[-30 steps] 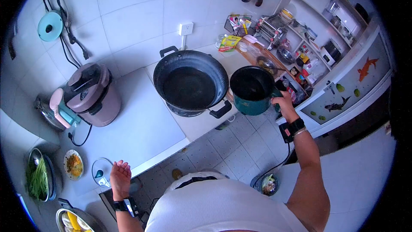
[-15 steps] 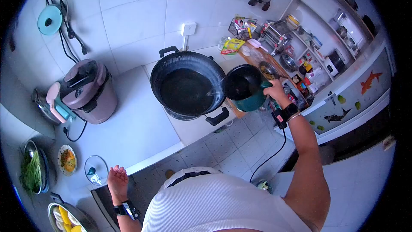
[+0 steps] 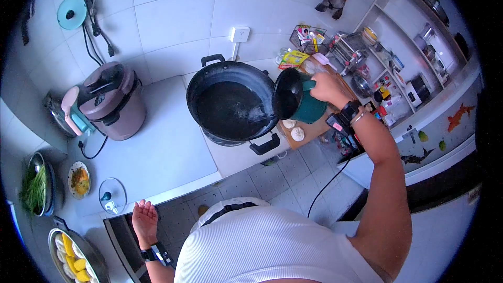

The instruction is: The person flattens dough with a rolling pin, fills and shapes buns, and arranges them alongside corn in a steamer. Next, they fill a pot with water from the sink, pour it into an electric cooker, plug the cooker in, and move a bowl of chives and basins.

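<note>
My right hand (image 3: 329, 90) grips the handle of a dark green pot (image 3: 313, 106), tilted over the right rim of a large black wok (image 3: 201, 86). Water (image 3: 255, 113) runs from its lip into the wok and ripples the surface there. The wok sits on the counter with one loop handle at the back and one at the front. My left hand (image 3: 145, 219) hangs palm up by the counter's front edge, holding nothing, its fingers loosely curled but apart. Closest to it lies a glass lid (image 3: 112, 196) with a dark green knob.
A pressure cooker (image 3: 113, 102) stands left of the wok. Further left are a plate of chopped food (image 3: 79, 180), a bowl of greens (image 3: 36, 188) and a pan of corn and buns (image 3: 78, 257). Two buns (image 3: 297, 134) lie on a board right of the wok. Shelves (image 3: 398, 47) line the right.
My right hand has tipped the green pot further left, and the water stream and ripples have grown. Two buns now show below the pot. The view has shifted slightly; my left hand stays much the same.
</note>
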Available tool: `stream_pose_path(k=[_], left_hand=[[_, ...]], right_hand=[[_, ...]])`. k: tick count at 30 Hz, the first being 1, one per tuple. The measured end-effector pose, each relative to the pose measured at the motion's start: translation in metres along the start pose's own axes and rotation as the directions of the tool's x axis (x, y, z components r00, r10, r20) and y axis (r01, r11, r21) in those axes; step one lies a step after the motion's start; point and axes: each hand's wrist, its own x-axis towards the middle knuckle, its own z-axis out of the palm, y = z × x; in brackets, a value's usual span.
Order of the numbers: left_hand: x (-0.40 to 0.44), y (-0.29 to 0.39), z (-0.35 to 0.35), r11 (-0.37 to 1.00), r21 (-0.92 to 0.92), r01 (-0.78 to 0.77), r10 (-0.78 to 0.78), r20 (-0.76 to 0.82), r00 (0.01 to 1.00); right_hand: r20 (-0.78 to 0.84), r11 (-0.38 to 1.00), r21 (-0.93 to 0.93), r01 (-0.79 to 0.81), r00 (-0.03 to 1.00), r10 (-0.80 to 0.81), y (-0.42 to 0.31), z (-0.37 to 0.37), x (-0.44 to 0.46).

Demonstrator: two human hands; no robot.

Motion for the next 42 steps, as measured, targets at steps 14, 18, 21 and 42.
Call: stream_pose_path(k=[14, 18, 21, 42], left_hand=[[-0.043, -0.034, -0.011, 0.993, -0.082, -0.081, 0.078, -0.048, 0.996], [-0.066, -0.046, -0.014, 0.991, -0.105, -0.088, 0.080, -0.082, 0.993], [-0.095, -0.053, -0.014, 0.990, -0.097, -0.102, 0.088, -0.135, 0.987], [-0.374, -0.009, -0.147, 0.848, -0.011, -0.530, 0.451, -0.510, 0.732]], right_hand=[[0.115, 0.653, -0.454, 0.607, 0.766, -0.632, -0.097, 0.008, -0.008], [0.022, 0.842, -0.299, 0.448, 0.886, -0.464, -0.060, -0.001, 0.004], [-0.183, 0.980, 0.098, 0.173, 0.971, -0.153, -0.005, 0.007, 0.019], [0.045, 0.176, 0.968, 0.178, 0.568, -0.822, -0.278, 0.002, -0.210]])
